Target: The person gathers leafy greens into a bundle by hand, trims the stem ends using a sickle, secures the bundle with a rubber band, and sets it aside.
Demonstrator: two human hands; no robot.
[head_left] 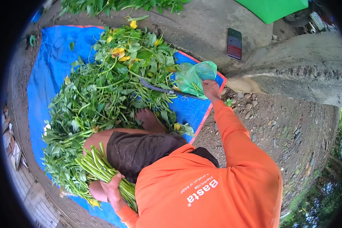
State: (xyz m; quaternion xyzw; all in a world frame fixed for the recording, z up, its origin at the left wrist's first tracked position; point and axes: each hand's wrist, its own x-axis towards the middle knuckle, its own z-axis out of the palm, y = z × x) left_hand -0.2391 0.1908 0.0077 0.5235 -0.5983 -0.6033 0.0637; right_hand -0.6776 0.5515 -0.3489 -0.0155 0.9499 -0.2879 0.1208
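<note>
At the lower left, my left hand (pixel 112 186) is wrapped round a thick bundle of green stems (pixel 98 164), beside my bent leg. My right hand (pixel 211 88) reaches forward at the right and is closed on the edge of a thin green plastic bag (pixel 205 70) at the corner of the blue tarp (pixel 45 76). A few short stem pieces show in the bag. Just left of that hand, a curved sickle (pixel 155 87) lies on a large heap of leafy green stems (pixel 87 102) with some yellow leaves. Cut pieces lie around the blade.
A phone (pixel 234 43) lies on the concrete beyond the bag. More greens (pixel 121 4) are at the top edge, and a green sheet-like object (pixel 273 8) is at the upper right. A concrete block (pixel 304 68) stands at the right, above pebbly soil (pixel 269 121). My bare foot (pixel 148 117) rests among the stems.
</note>
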